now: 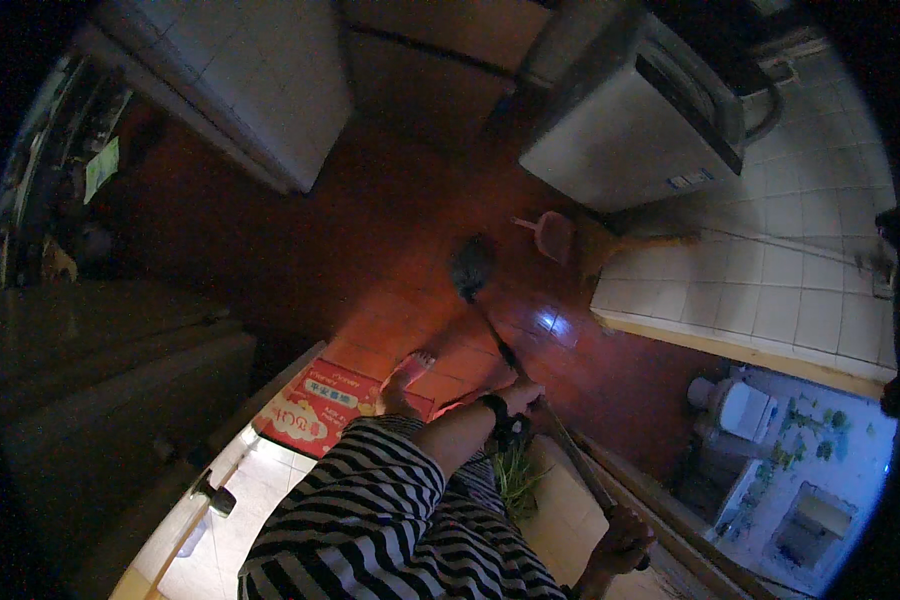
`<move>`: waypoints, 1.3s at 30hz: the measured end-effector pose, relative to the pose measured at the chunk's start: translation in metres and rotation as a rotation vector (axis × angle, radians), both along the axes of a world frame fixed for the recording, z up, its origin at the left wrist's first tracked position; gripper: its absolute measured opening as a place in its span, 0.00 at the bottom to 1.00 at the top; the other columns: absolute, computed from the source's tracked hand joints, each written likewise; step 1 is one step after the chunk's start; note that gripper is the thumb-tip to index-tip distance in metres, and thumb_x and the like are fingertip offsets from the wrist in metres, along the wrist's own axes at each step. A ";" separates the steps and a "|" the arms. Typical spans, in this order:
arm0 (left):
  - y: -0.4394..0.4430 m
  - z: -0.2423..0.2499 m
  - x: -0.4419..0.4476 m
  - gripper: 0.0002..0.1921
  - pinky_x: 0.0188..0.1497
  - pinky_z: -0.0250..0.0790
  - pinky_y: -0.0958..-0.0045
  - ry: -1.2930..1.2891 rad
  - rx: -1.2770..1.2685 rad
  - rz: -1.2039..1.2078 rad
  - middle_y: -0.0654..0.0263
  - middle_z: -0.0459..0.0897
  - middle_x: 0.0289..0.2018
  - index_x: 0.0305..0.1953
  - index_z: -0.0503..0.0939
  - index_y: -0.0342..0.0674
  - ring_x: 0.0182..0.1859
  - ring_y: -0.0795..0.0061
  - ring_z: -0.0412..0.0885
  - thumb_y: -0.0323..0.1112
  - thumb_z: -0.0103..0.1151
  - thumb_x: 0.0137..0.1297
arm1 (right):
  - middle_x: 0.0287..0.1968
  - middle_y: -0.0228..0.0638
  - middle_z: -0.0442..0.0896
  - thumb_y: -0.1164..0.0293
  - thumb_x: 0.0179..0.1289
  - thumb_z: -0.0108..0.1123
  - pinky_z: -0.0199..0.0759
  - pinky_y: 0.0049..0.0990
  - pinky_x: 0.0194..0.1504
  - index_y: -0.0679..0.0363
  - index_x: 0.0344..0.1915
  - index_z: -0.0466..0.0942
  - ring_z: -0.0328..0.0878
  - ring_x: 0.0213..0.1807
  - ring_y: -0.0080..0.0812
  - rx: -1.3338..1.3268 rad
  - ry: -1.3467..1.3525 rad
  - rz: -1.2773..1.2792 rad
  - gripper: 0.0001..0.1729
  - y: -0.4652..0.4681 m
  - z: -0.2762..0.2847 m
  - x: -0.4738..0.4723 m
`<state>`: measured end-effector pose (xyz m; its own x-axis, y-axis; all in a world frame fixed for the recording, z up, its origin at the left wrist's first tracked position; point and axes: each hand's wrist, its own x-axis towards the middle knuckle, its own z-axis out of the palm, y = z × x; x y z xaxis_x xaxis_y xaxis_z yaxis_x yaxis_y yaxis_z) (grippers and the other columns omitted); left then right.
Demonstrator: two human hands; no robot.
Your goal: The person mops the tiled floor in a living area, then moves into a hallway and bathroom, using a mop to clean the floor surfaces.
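A long-handled mop with a dark head rests on the red tiled floor. Its handle slants back towards my body. My left hand, with a dark watch at the wrist, grips the handle partway along. Near the handle's upper end, my right hand is closed around it. A bare foot shows at the edge of a red doormat that bears writing.
A pink dustpan lies near a washing machine. A low tiled wall stands at right, before a room with a toilet. Green leaves are beside me. A door handle shows at lower left.
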<state>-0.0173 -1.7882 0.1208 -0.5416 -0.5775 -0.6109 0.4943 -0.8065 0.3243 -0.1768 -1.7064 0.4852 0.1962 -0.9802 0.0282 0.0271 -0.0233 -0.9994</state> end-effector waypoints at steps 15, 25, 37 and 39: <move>0.111 -0.123 0.395 0.10 0.44 0.71 0.63 -0.777 -0.134 0.756 0.63 0.81 0.38 0.44 0.78 0.44 0.43 0.65 0.79 0.40 0.48 0.71 | 0.37 0.32 0.76 0.62 0.73 0.45 0.68 0.38 0.50 0.57 0.39 0.72 0.73 0.41 0.31 0.178 0.133 0.509 0.12 -0.051 -0.176 0.236; 0.217 -0.064 0.432 0.10 0.43 0.71 0.63 -0.739 0.050 0.778 0.63 0.81 0.37 0.44 0.78 0.42 0.41 0.65 0.78 0.39 0.49 0.71 | 0.41 0.32 0.81 0.68 0.69 0.55 0.72 0.34 0.49 0.60 0.48 0.75 0.78 0.42 0.29 0.179 0.211 0.885 0.12 -0.033 -0.184 0.303; 0.099 -0.006 0.255 0.10 0.40 0.70 0.64 -0.209 -0.068 0.482 0.62 0.80 0.36 0.43 0.78 0.40 0.38 0.65 0.77 0.38 0.50 0.70 | 0.45 0.34 0.83 0.70 0.67 0.60 0.74 0.31 0.49 0.61 0.55 0.76 0.80 0.43 0.29 0.136 0.279 0.528 0.17 -0.076 -0.052 0.161; 0.074 -0.001 0.220 0.10 0.40 0.70 0.64 -0.148 -0.058 0.455 0.62 0.80 0.36 0.43 0.78 0.40 0.38 0.65 0.76 0.38 0.50 0.70 | 0.45 0.34 0.83 0.70 0.67 0.60 0.74 0.31 0.49 0.61 0.55 0.76 0.80 0.44 0.29 0.095 0.240 0.437 0.17 -0.076 -0.045 0.157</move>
<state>0.2029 -1.7138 0.1196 -0.1354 -0.7712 -0.6221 0.7382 -0.4973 0.4558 -0.0201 -1.7828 0.4404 0.5782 -0.8014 -0.1531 -0.2162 0.0304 -0.9759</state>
